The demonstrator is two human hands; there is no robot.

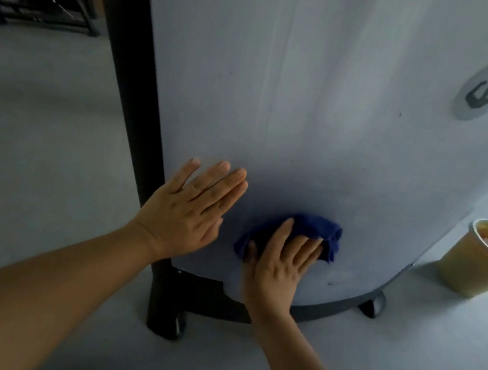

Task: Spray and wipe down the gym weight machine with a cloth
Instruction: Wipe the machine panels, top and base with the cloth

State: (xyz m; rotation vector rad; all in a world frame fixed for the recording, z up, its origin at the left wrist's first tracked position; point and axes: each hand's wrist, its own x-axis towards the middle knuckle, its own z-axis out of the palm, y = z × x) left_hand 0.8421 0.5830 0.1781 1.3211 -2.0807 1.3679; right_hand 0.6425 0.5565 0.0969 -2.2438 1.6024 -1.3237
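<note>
Both hands were flat on the machine's grey shroud [316, 99] low down: left hand [189, 211] spread bare, right hand [279, 266] pressing the blue cloth [316, 227] (half hidden under its fingers). A yellowish tub [480, 259] was cut off by the frame's right edge.

Your left hand [189, 208] lies flat, palm forward, with the fingers straight and close together and pointing up and to the right; its bare forearm runs in from the lower left corner. Your right hand [282, 265] sits lower and just to the right, fingers spread and nearly straight, pressing forward. Its forearm comes up from the bottom edge, wrist bent slightly back.
</note>
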